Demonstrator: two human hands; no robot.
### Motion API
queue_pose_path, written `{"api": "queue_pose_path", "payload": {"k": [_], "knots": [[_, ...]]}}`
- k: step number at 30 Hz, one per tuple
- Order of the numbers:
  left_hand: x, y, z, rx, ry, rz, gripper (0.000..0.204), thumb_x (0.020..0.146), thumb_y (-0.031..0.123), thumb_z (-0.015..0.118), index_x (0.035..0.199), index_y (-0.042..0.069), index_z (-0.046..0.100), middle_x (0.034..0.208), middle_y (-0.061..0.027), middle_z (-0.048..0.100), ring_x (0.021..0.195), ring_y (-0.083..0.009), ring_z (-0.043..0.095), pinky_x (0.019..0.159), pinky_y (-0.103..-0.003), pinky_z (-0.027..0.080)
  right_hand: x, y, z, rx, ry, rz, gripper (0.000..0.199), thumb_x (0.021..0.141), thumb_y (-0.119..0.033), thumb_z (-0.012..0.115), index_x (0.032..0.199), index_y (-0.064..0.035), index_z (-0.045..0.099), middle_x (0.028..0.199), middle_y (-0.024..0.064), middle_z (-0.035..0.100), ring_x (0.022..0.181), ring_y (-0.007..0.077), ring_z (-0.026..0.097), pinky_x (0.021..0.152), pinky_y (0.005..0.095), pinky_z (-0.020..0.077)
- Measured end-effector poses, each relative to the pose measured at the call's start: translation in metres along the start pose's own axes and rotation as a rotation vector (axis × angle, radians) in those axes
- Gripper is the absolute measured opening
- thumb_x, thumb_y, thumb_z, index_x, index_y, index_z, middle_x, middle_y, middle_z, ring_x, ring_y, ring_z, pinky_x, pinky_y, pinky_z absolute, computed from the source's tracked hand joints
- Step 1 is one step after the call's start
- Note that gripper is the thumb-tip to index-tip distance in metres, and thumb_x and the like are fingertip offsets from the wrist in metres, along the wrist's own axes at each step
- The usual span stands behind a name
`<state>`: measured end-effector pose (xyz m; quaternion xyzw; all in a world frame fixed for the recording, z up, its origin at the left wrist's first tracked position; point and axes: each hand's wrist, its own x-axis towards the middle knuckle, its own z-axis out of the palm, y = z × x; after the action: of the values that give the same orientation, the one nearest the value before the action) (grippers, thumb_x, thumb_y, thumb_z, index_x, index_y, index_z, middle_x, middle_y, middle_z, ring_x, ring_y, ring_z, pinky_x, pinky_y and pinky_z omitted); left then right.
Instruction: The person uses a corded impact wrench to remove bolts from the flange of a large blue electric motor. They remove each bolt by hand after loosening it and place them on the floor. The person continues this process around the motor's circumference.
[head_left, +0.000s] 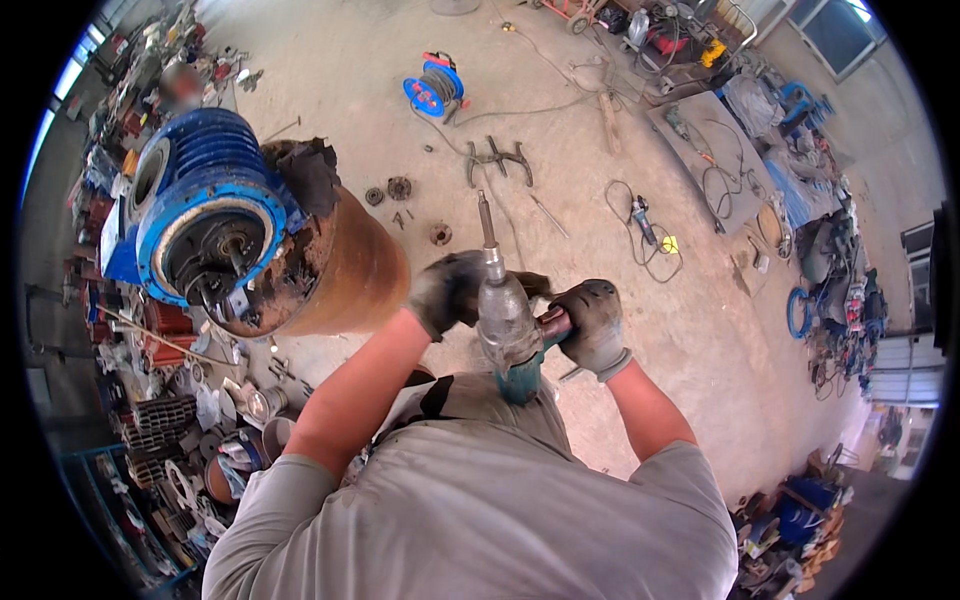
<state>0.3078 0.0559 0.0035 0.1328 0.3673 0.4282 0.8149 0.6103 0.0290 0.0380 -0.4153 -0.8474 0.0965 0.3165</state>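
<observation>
An impact wrench (508,325) with a grey metal nose and a green rear housing is in front of my body. A socket and a long hex bit (487,220) point away from me at its front end. My left hand (446,294), in a dirty work glove, is wrapped round the nose from the left; its fingers are partly hidden behind the tool. My right hand (594,322), gloved too, is closed on the wrench's dark reddish grip. To the left, a blue finned motor (210,190) with an open end rests on a rusty drum (350,270).
A blue cable reel (432,92) stands ahead, its cord trailing over the floor. A three-legged puller (498,160), round metal parts (399,188) and a rod (550,216) lie nearer. An angle grinder (643,220) with a looped cord is at right. Piled parts line both sides.
</observation>
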Motion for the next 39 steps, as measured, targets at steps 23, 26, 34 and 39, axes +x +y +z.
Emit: {"api": "queue_pose_path", "payload": {"k": [23,26,34,39], "knots": [[-0.39,-0.204,-0.32,-0.032,1.043,-0.092,0.021,0.099,0.013,0.071,0.116,0.002,0.073,0.106,-0.0119,0.077,0.085,-0.0263,0.074,0.076,-0.041,0.063,-0.057,0.219,0.137,-0.684,-1.72,0.312,0.039,0.094,-0.018,0.065,0.129,-0.0053,0.076,0.134,0.0172,0.074,0.124,0.0345,0.071,0.099,0.0465,0.0584],[-0.409,-0.226,-0.294,0.112,1.075,-0.306,0.02,0.098,0.012,0.071,0.115,0.001,0.074,0.104,-0.0118,0.077,0.083,-0.0253,0.075,0.076,-0.04,0.063,-0.113,0.274,0.141,-0.644,-1.5,0.554,0.038,0.099,-0.023,0.059,0.131,-0.0099,0.076,0.135,0.0176,0.073,0.126,0.0343,0.07,0.1,0.0479,0.0574],[-0.401,-0.205,-0.215,0.406,1.024,-0.662,0.018,0.097,0.007,0.071,0.113,-0.003,0.075,0.099,-0.0118,0.078,0.08,-0.0227,0.076,0.075,-0.037,0.063,-0.08,0.297,0.124,-0.771,-1.537,0.519,0.036,0.101,-0.029,0.058,0.126,-0.0139,0.079,0.131,0.0131,0.076,0.123,0.0289,0.072,0.1,0.0426,0.0567],[-0.391,-0.168,-0.185,0.485,1.027,-0.738,0.018,0.097,0.004,0.07,0.111,-0.005,0.076,0.095,-0.0117,0.079,0.077,-0.0211,0.076,0.074,-0.035,0.063,-0.076,0.328,0.127,-0.805,-1.505,0.524,0.032,0.098,-0.022,0.059,0.12,-0.0136,0.081,0.129,0.0115,0.077,0.122,0.0279,0.073,0.106,0.0449,0.0511]]}}
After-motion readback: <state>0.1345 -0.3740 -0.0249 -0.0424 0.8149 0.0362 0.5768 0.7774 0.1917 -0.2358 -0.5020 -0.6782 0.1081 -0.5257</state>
